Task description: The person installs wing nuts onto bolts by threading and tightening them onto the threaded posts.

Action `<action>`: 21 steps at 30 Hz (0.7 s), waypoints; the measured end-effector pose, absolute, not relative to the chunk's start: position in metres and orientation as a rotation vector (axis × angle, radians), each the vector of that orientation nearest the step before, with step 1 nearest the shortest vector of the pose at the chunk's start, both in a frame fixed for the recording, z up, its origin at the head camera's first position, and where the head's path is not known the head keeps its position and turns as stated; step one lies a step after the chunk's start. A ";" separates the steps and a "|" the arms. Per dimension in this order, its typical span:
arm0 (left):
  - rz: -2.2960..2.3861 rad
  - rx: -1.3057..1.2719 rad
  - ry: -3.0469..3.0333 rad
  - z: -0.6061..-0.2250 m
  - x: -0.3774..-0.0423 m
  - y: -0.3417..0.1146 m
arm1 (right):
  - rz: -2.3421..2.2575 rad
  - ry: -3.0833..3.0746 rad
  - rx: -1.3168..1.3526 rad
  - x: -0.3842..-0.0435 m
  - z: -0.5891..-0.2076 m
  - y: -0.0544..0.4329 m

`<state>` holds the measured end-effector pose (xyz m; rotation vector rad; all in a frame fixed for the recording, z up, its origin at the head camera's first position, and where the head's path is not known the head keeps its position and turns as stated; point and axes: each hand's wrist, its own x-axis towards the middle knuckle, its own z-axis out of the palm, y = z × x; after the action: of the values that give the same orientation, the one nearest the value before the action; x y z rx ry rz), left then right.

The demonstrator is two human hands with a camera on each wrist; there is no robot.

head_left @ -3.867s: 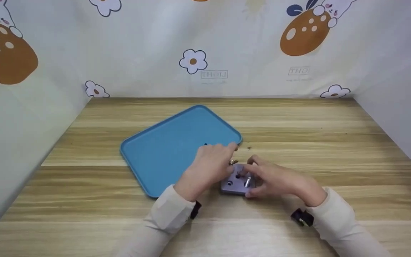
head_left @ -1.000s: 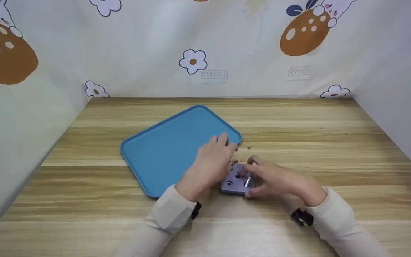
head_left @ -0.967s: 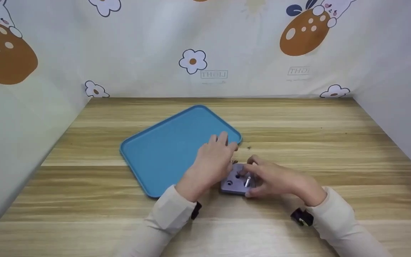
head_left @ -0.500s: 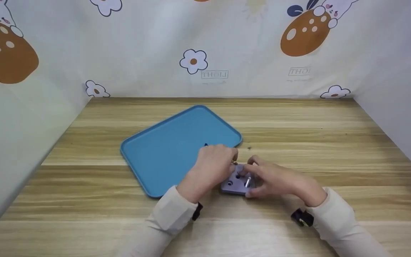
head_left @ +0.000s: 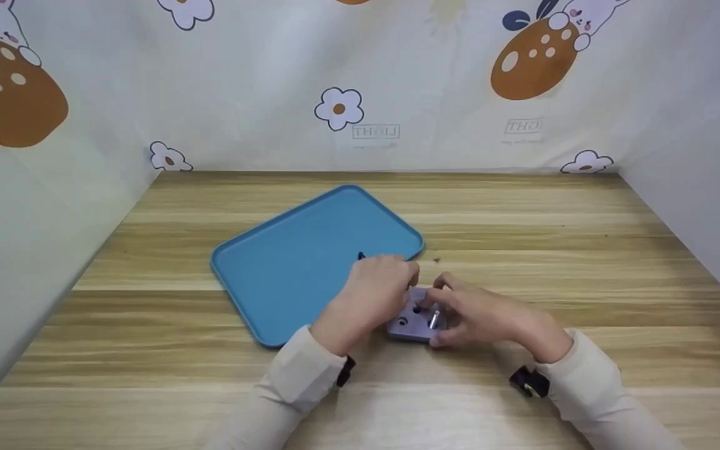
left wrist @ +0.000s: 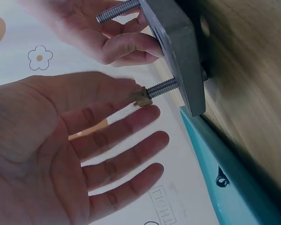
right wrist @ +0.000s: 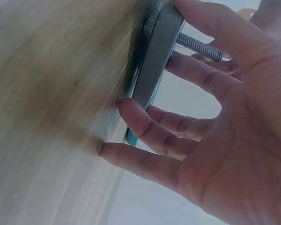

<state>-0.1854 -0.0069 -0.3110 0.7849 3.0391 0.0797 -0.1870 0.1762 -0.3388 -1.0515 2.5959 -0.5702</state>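
Note:
A small grey metal plate with holes lies at the tray's near right corner. Two threaded bolts stand out of it, one bolt near my right fingers. On the other bolt sits a brass-coloured wing nut at the tip. My left hand pinches this nut between thumb and index finger, its other fingers extended in the left wrist view. My right hand holds the plate, thumb at the near edge and index finger on the top face. Its remaining fingers reach past the plate toward the table.
A blue tray lies at an angle on the wooden table, partly under my left hand. A small black looped piece lies in it. Printed cloth walls enclose the back and both sides.
My left fingers, spread and raised a second ago, have bent down over the nut, covering it in the head view. The black piece in the tray shows again. Right hand and plate stay put.

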 end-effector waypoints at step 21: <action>0.133 0.852 3.088 -0.308 -0.187 -0.013 | -0.569 2.618 -1.072 -0.186 -0.339 0.176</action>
<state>-0.1866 -0.0127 -0.3081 0.8518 3.0884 0.1334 -0.1863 0.1760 -0.3392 -1.0716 2.6179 -0.5689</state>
